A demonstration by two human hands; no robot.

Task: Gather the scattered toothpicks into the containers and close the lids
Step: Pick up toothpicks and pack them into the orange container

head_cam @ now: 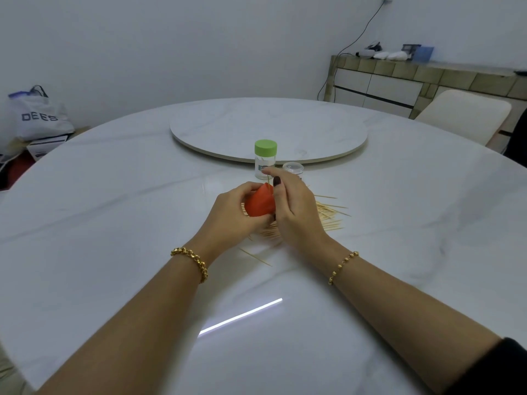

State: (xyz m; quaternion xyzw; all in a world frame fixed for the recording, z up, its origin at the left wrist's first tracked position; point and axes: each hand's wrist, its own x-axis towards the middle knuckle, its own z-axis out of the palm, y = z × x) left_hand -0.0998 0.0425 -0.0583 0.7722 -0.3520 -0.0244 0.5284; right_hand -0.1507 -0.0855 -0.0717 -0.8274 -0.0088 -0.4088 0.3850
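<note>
Mid-gathering at the middle of the white table (114, 209), the left hand (231, 218) grips a tilted orange container (258, 206) while the right hand (293, 212) pinches one toothpick (269, 181) just above it, likely next to be slid inside, with loose toothpicks (330, 216) heaped beneath both hands.

Bench (99, 209) open on left and near side. Toothpick pile (332, 215) litters centre-right. Far of it, green-lid jar (265, 158) and clear jar (293, 167) stand just beside each other; turntable (285, 124) behind.
</note>
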